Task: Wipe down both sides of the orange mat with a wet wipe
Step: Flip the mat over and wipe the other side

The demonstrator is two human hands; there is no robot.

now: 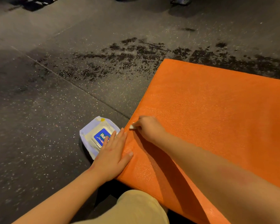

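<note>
The orange mat [217,110] lies flat on the dark speckled floor and fills the right half of the view. My right hand [148,128] sits near the mat's left edge, its fingers curled round a small white wet wipe [131,126] that pokes out toward the edge. My left hand [111,153] lies flat with straight fingers across the mat's left edge, thumb on the orange surface and fingertips reaching over the wipes pack.
A pale wet-wipes pack [96,135] with a blue label lies on the floor just left of the mat, partly under my left fingers. My knee in beige cloth [132,207] is at the bottom. A dark wet patch [136,55] marks the floor beyond the mat.
</note>
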